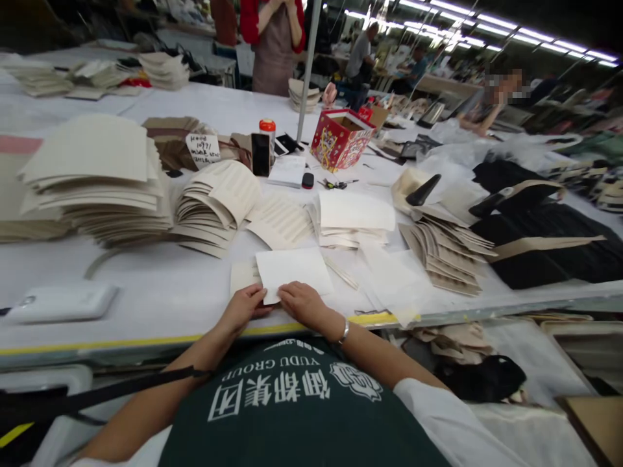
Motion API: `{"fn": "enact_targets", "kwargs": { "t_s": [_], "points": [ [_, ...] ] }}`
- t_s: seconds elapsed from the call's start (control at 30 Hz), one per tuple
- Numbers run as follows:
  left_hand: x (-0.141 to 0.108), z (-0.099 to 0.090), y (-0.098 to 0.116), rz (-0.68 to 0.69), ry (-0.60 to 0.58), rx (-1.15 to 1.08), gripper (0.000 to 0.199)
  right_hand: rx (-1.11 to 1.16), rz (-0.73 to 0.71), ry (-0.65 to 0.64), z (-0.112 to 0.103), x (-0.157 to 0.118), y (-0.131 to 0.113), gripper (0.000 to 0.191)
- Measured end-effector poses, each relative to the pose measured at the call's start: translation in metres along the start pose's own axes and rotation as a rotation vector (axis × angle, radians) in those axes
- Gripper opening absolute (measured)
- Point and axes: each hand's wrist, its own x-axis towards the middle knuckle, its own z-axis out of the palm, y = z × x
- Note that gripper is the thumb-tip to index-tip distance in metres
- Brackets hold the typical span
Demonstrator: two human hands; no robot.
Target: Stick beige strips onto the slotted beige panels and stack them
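A white sheet (294,269) lies near the table's front edge, over a cream piece (242,276) that shows at its left. My left hand (247,306) pinches the sheet's lower left corner between thumb and fingers. Bent fingers of my right hand (302,303) grip the near edge of the same sheet, a little to the right. Behind it sits a stack of white sheets (357,211). Cream pieces with strip marks (282,220) fan out beside that stack, and a narrow cream strip (342,272) lies right of the sheet.
Tall stacks of curved cream pieces (92,162) stand at the left, near a white device (63,302). Farther back are a red patterned box (341,139), a phone (260,154) and small snips (335,185). Black fabric pieces (540,240) lie right. Other people are in the background.
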Motion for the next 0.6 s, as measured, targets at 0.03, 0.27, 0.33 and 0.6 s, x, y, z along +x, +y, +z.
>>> {"fn": "enact_targets", "kwargs": {
  "t_s": [0.03, 0.27, 0.33, 0.6],
  "points": [
    [-0.001, -0.002, -0.003, -0.019, 0.033, 0.014, 0.018, 0.064, 0.036, 0.025, 0.006, -0.001, -0.002, 0.019],
    [-0.01, -0.006, -0.005, -0.023, 0.049, 0.05, 0.016, 0.433, 0.225, 0.093, 0.011, 0.009, -0.012, 0.009],
    [-0.013, -0.006, -0.007, -0.006, 0.009, 0.03, 0.019, 0.526, 0.318, 0.085, 0.01, 0.012, -0.015, 0.008],
    [-0.015, -0.009, -0.019, 0.138, -0.001, 0.15, 0.037, 0.701, 0.428, -0.013, 0.001, 0.021, -0.018, 0.008]
  ]
}}
